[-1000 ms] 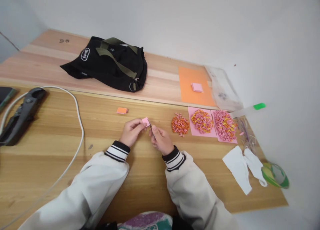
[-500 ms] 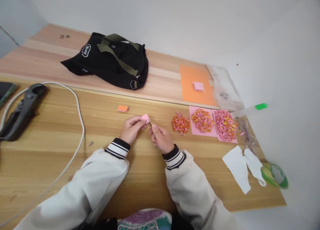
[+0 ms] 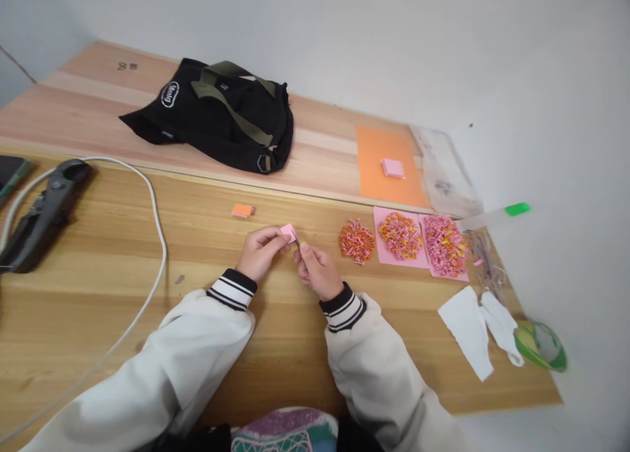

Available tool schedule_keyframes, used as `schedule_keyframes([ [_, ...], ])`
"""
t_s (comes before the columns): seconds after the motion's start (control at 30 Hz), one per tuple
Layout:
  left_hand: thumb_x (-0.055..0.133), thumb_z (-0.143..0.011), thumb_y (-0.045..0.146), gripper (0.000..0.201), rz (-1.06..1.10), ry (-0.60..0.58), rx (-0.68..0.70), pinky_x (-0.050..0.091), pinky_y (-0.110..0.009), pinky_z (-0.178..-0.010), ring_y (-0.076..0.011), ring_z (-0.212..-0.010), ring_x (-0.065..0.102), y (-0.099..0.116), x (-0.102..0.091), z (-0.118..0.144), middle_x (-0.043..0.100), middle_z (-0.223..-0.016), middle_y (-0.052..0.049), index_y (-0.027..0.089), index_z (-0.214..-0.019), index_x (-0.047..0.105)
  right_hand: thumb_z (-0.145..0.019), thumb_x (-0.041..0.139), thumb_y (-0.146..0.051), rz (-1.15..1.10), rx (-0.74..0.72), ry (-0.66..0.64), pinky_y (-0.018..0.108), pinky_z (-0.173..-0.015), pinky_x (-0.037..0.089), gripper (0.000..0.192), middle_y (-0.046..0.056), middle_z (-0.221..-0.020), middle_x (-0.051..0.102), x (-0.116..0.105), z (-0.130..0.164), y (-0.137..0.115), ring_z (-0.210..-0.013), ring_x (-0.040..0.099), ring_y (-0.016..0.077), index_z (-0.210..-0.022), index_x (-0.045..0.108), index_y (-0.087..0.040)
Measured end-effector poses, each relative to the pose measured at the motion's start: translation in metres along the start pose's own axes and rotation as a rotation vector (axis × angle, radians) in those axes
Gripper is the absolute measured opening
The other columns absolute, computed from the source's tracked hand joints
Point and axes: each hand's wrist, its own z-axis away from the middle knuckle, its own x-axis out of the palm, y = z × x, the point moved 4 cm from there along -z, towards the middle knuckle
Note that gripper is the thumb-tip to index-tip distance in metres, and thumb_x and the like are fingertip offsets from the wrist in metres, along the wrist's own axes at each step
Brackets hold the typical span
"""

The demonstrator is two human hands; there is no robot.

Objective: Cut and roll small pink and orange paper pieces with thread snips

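My left hand (image 3: 263, 250) pinches a small square of pink paper (image 3: 287, 231) between thumb and fingers. My right hand (image 3: 318, 268) is closed around a thin dark pointed tool (image 3: 296, 241), its tip against the pink paper's right side. Most of the tool is hidden in the fingers, so its exact kind is unclear. Beyond my left hand lies a small stack of orange and pink paper pieces (image 3: 243, 210). To the right of my hands is a round heap of tiny orange and pink rolled bits (image 3: 357, 241).
Two more heaps, a pink-yellow one (image 3: 400, 235) and a larger one (image 3: 445, 245), rest on pink sheets. Behind them, an orange sheet (image 3: 371, 150) bears a pink paper stack (image 3: 392, 168). A black bag (image 3: 226, 127), white cable (image 3: 158, 222), black clamp-like device (image 3: 49, 216) and white tissue (image 3: 467, 327) surround them.
The view has shifted very slightly. Both hands stay in nearly the same place, with the paper and the tool still held together.
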Motion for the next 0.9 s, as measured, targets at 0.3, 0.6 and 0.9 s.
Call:
schedule_keyframes([
  [0.3,0.062,-0.064,0.025,0.016,0.010,-0.036,0.001,0.035,-0.023,-0.054,-0.0094,-0.051,0.046,0.0005,0.0009,-0.0002,0.053,-0.049,0.002,0.014,-0.053,0.059,-0.070,0.047,-0.063,-0.012,-0.006,0.011,0.015,-0.028,0.018,0.045,-0.011,-0.034,0.032,-0.0010,-0.0004,0.0001,-0.027,0.022,0.0019,-0.063,0.043,-0.018],
  [0.6,0.062,-0.065,0.025,0.016,0.043,0.028,0.006,0.036,-0.023,-0.054,-0.0089,-0.049,0.046,-0.0020,-0.0016,-0.0011,0.052,-0.048,0.003,0.015,-0.053,0.057,-0.068,0.047,-0.065,0.008,0.006,-0.006,0.016,-0.029,0.017,0.048,-0.011,-0.034,0.031,0.0004,0.0007,-0.0005,-0.028,0.022,0.0018,-0.065,0.043,-0.018],
  [0.9,0.063,-0.064,0.025,0.013,0.016,0.012,0.000,0.036,-0.023,-0.053,-0.0092,-0.050,0.046,-0.0026,-0.0010,-0.0009,0.053,-0.050,0.003,0.015,-0.057,0.060,-0.069,0.046,-0.064,0.015,-0.014,-0.002,0.016,-0.030,0.018,0.047,-0.011,-0.035,0.031,0.0010,0.0011,-0.0007,-0.028,0.022,0.0020,-0.065,0.043,-0.018],
])
